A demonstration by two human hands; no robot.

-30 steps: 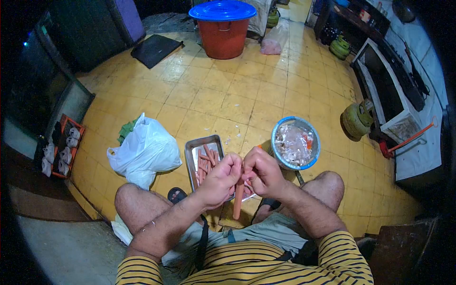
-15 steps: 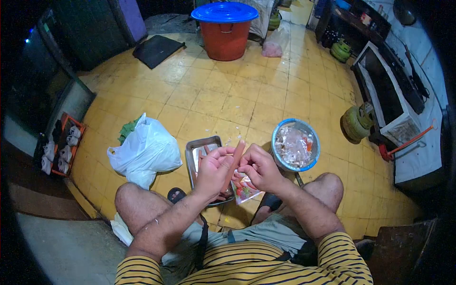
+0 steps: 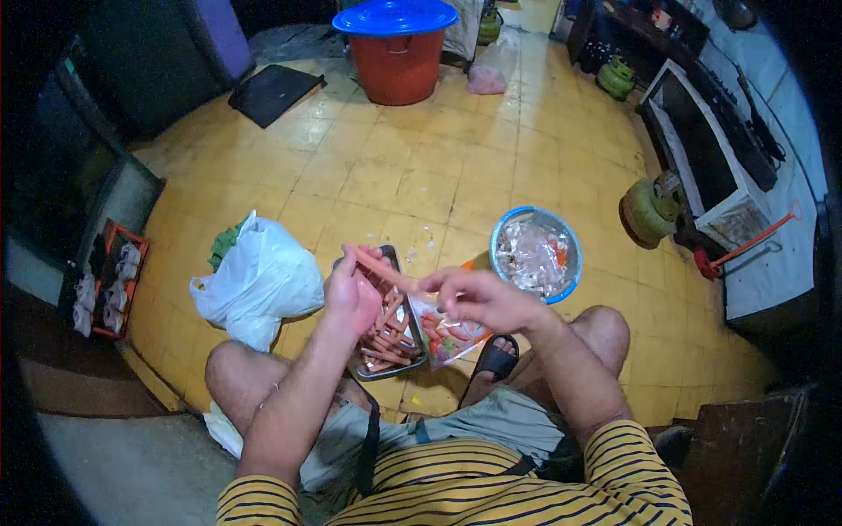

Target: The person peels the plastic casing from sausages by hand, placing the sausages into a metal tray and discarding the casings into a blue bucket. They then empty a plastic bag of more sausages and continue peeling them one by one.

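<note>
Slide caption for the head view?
Left hand holding a sausage above the tray, right hand at its end, blue-rimmed bowl to the right.

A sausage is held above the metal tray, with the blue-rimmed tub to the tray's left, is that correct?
Almost: the head view shows the blue-rimmed tub on the right of the metal tray. The sausage is held above the tray.
</note>
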